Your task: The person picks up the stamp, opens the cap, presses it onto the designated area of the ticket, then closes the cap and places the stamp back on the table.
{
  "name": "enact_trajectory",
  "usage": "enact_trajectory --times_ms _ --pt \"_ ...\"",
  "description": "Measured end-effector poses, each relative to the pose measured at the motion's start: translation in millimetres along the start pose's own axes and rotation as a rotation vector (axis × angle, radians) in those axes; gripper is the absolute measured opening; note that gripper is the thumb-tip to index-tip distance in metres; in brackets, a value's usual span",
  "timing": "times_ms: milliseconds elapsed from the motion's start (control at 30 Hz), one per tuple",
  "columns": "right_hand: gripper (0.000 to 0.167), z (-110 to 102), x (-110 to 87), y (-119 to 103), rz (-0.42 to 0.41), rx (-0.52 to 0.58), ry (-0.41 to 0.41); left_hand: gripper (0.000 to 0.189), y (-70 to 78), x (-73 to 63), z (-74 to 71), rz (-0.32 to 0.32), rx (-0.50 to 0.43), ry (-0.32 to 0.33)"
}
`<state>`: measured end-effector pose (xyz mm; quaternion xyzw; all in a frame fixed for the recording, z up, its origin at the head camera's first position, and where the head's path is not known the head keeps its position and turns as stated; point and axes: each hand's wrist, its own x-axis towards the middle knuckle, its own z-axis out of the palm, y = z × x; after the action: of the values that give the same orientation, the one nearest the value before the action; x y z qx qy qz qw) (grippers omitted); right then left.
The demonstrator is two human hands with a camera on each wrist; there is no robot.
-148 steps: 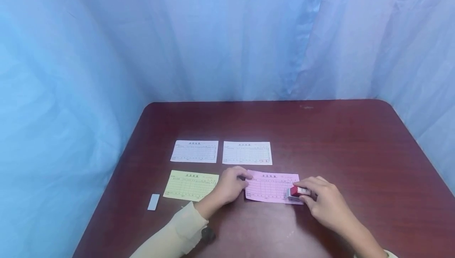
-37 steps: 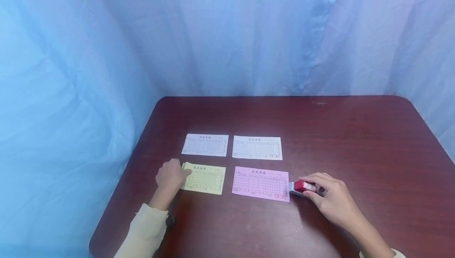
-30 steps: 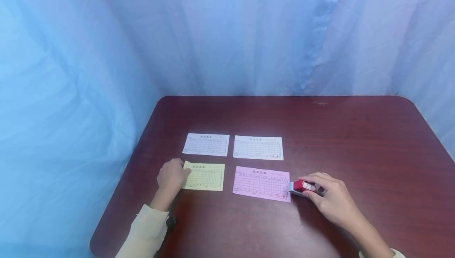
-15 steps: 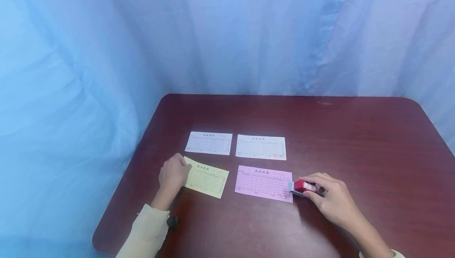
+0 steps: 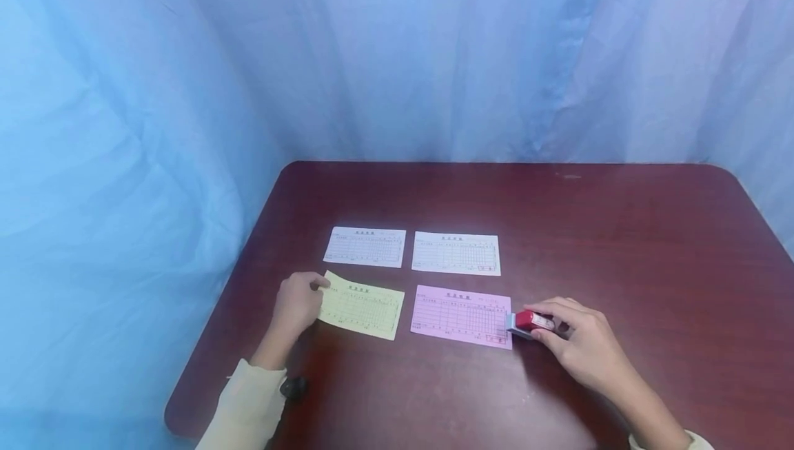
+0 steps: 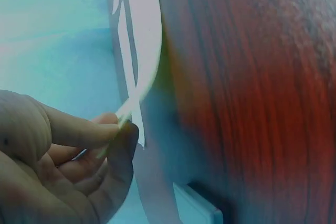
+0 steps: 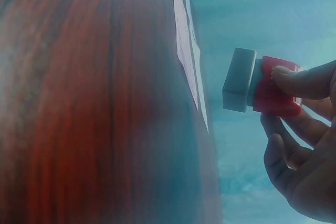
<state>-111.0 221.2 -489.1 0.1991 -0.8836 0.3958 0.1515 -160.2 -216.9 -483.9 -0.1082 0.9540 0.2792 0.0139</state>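
Note:
My left hand (image 5: pixel 299 305) pinches the left edge of a yellow printed form slip (image 5: pixel 362 307) between thumb and fingers. In the left wrist view the yellow slip (image 6: pixel 144 61) bends upward toward the thumb, held above the table. My right hand (image 5: pixel 579 336) grips a red stamp (image 5: pixel 535 320) with a pale grey end, beside the right edge of a pink form slip (image 5: pixel 462 317). The right wrist view shows the stamp (image 7: pixel 275 85) between thumb and fingers, raised off the table. A red box mark (image 5: pixel 496 340) shows at the pink slip's lower right corner.
Behind lie two white form slips, the left one (image 5: pixel 366 247) without a visible red mark, the right one (image 5: pixel 455 253) with one. A small pale flat block (image 6: pixel 197 205) lies near my left hand. Blue curtains (image 5: pixel 434 57) surround the dark red table (image 5: pixel 651 243).
The stamp has left the pink slip's corner, where a red mark now shows. My left hand has gone from the pink slip to the yellow one, which it has lifted and turned slightly.

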Motion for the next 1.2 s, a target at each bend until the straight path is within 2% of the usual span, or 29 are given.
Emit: enact_trajectory --times_ms 300,500,700,767,1000,1200 --pt "0.045 -1.3 -1.4 0.4 0.017 -0.020 0.003 0.023 -1.7 -11.6 -20.7 0.047 -0.267 0.035" --pt "0.044 -1.6 -2.9 -0.6 0.029 -0.021 -0.002 0.023 1.4 -16.7 -22.0 0.009 -0.374 0.045" --pt "0.045 -0.8 -4.3 -0.7 0.033 -0.013 0.000 0.022 6.5 -25.7 -8.0 -0.040 -0.565 0.042" --pt "0.045 -0.8 -4.6 -0.4 0.028 -0.012 0.002 0.022 9.2 -30.2 -1.5 -0.053 -0.599 0.035" --pt "0.045 -2.6 -4.7 -1.3 0.022 -0.019 0.012 0.020 21.3 -43.4 16.1 -0.041 -0.654 0.003" --pt "0.044 -2.2 -4.6 -1.9 0.012 -0.005 0.018 0.021 36.1 -49.1 30.5 -0.004 -0.688 -0.066"
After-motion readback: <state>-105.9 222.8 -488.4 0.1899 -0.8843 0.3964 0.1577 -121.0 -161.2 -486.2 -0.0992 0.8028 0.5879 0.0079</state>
